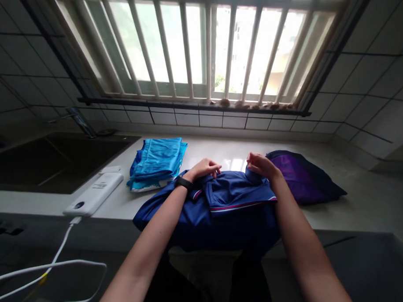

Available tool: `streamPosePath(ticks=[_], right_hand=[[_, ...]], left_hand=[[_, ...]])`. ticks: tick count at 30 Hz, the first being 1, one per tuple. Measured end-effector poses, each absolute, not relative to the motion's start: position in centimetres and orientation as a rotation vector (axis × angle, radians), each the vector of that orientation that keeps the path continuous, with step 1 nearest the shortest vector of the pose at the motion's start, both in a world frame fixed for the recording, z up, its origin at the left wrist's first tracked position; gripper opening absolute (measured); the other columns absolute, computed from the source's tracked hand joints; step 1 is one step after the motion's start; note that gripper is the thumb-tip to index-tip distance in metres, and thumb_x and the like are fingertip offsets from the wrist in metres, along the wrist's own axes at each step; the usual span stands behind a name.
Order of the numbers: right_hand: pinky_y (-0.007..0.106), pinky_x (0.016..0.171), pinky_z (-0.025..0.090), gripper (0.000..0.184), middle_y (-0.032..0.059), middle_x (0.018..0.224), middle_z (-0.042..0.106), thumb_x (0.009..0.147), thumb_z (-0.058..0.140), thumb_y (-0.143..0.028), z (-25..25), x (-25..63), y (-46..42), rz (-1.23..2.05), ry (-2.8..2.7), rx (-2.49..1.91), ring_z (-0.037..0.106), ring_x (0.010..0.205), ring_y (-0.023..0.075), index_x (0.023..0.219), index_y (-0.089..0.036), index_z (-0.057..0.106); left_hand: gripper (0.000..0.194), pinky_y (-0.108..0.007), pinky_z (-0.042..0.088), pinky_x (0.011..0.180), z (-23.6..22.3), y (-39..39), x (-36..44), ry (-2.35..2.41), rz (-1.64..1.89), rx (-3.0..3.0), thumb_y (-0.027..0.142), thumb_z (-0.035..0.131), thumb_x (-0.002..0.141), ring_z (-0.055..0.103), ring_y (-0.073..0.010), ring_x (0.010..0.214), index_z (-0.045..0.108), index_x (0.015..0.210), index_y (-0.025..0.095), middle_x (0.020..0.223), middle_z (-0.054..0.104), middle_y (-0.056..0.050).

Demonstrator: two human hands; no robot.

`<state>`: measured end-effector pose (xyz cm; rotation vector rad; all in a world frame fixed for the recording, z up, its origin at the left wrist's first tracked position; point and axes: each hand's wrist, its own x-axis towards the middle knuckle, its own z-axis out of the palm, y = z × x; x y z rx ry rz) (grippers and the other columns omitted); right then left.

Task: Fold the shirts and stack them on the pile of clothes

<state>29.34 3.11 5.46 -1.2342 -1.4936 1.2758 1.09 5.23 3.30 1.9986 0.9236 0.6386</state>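
Observation:
A dark blue garment (pixel 236 191) with red-and-white trim is bunched on the counter in front of me, its lower part hanging over the front edge. At its far left edge is my left hand (pixel 205 168), with a black band on the wrist. Its fingers are bent and close to the cloth, thumb against the fabric. My right hand (pixel 260 163) is closed in a pinch on the garment's far right part, where a fold of cloth hangs below the fingers. The underside of both hands is partly hidden.
Folded light blue clothes (pixel 158 159) lie at the left, and a dark purple folded garment (pixel 298 176) at the right. A white power bank (pixel 94 194) with a white cable (pixel 61 248) sits beside the sink (pixel 56 160) and faucet (pixel 81 122). A barred window (pixel 198 50) is behind the counter.

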Motion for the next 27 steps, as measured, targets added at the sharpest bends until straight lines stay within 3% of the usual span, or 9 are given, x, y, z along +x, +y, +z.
streamPosePath(ticks=[5,8,11,15,17,19,20,23,27], right_hand=[[0.022,0.052,0.043,0.043,0.0074,0.077,0.077,0.08,0.073,-0.059,6.5,29.1,1.0,1.233,-1.969,-1.341,0.058,0.057,0.0137,0.08,-0.016,0.079],[0.032,0.081,0.057,0.031,0.0076,0.1,0.08,0.087,0.07,-0.049,6.2,29.4,-2.9,0.938,-2.141,-1.347,0.071,0.09,0.024,0.093,-0.021,0.082],[0.04,0.11,0.048,0.037,0.0077,0.131,0.072,0.094,0.063,-0.044,5.0,29.8,-7.4,0.718,-2.226,-1.333,0.065,0.123,0.0283,0.124,-0.027,0.076],[0.045,0.121,0.04,0.066,0.0123,0.155,0.054,0.091,0.067,-0.056,3.2,30.1,-11.4,0.605,-2.302,-1.487,0.053,0.142,0.0326,0.15,-0.027,0.058],[0.049,0.123,0.038,0.09,0.0138,0.164,0.043,0.08,0.077,-0.064,2.5,30.1,-12.5,0.607,-2.372,-1.51,0.043,0.15,0.0368,0.157,-0.028,0.049],[0.054,0.124,0.035,0.108,0.014,0.17,0.033,0.069,0.085,-0.068,1.5,30.0,-13.0,0.617,-2.442,-1.489,0.032,0.155,0.04,0.161,-0.031,0.043],[0.056,0.125,0.033,0.113,0.0141,0.171,0.029,0.065,0.087,-0.067,1.0,29.9,-13.2,0.601,-2.464,-1.475,0.028,0.157,0.0408,0.162,-0.032,0.041],[0.061,0.124,0.031,0.111,0.0154,0.172,0.027,0.066,0.092,-0.056,-0.7,29.3,-13.5,0.448,-2.461,-1.474,0.023,0.158,0.0415,0.162,-0.033,0.04],[0.07,0.121,0.029,0.097,0.0148,0.168,0.034,0.074,0.09,-0.038,-1.9,28.6,-13.6,0.25,-2.399,-1.542,0.028,0.156,0.0417,0.159,-0.035,0.043]], left_hand=[[0.032,-0.03,0.048,0.078,4.8,1.8,0.7,0.985,0.595,2.388,0.054,0.074,0.077,0.068,-0.0222,0.077,0.078,0.079,0.023,0.079,0.076,-0.005],[0.024,-0.036,0.045,0.098,5.2,-0.3,-1.5,1.093,0.668,2.581,0.048,0.079,0.073,0.067,-0.025,0.084,0.076,0.08,0.025,0.077,0.072,-0.005],[0.023,-0.04,0.042,0.104,4.7,-1.8,-4.5,1.276,0.695,2.656,0.045,0.071,0.081,0.065,-0.024,0.077,0.073,0.071,0.025,0.064,0.066,-0.003],[0.038,-0.039,0.046,0.097,4.1,-3.8,-7.3,1.659,0.595,2.613,0.044,0.062,0.088,0.066,-0.0246,0.075,0.065,0.056,0.023,0.056,0.062,-0.006],[0.034,-0.041,0.048,0.096,4.1,-5.5,-7.4,1.795,0.578,2.6,0.042,0.06,0.091,0.069,-0.0277,0.09,0.072,0.068,0.02,0.077,0.071,-0.011],[0.031,-0.042,0.05,0.099,4.0,-7.6,-6.6,1.727,0.6,2.638,0.046,0.064,0.091,0.067,-0.0297,0.11,0.078,0.099,0.02,0.112,0.072,-0.014],[0.04,-0.043,0.051,0.103,3.7,-8.7,-6.1,1.635,0.59,2.661,0.05,0.069,0.089,0.063,-0.0307,0.12,0.076,0.116,0.022,0.129,0.067,-0.014],[0.078,-0.05,0.047,0.114,2.1,-11.2,-4.6,1.446,0.377,2.649,0.054,0.081,0.081,0.044,-0.0375,0.147,0.055,0.151,0.033,0.163,0.041,-0.014],[0.082,-0.067,0.028,0.122,-0.3,-12.0,-4.0,1.522,0.083,2.627,0.048,0.074,0.09,0.02,-0.0443,0.159,0.038,0.162,0.035,0.173,0.023,-0.016]])
